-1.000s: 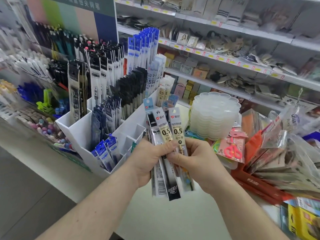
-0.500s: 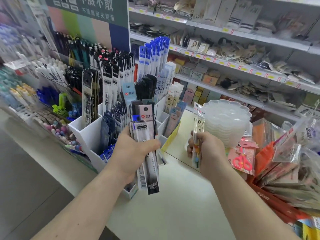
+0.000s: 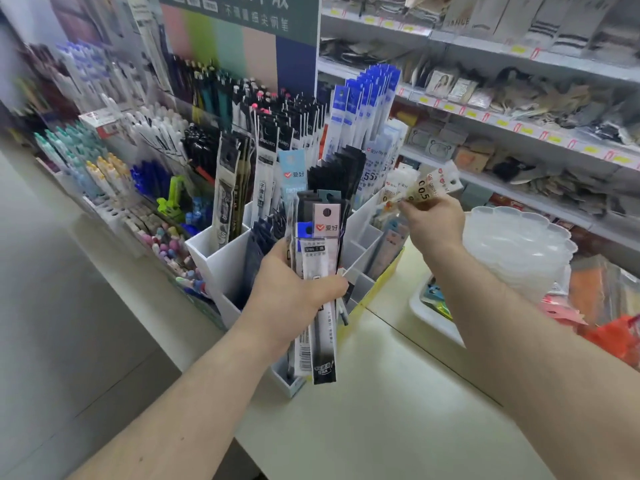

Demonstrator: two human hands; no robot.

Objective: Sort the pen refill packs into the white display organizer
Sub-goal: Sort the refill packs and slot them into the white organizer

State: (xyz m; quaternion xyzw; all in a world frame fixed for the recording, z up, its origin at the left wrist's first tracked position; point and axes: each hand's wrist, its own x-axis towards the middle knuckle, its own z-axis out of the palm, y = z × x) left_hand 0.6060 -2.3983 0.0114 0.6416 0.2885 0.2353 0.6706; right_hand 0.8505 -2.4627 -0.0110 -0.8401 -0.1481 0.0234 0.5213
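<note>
Pen refill packs (image 3: pixel 317 271), a mixed bundle, are standing upright in my left hand (image 3: pixel 294 299), gripped just in front of the white display organizer (image 3: pixel 221 258); my right hand (image 3: pixel 433 223) is pinching cream 0.5 packs (image 3: pixel 424 188) over the organizer's right-side compartments.

We are in a stationery shop. Beside us run white shelves (image 3: pixel 485 112) edged with yellow price tags (image 3: pixel 450 107) and stocked with small packaged goods, while a counter display of pens (image 3: pixel 214 88) stands under a printed brand sign (image 3: pixel 242 15).
</note>
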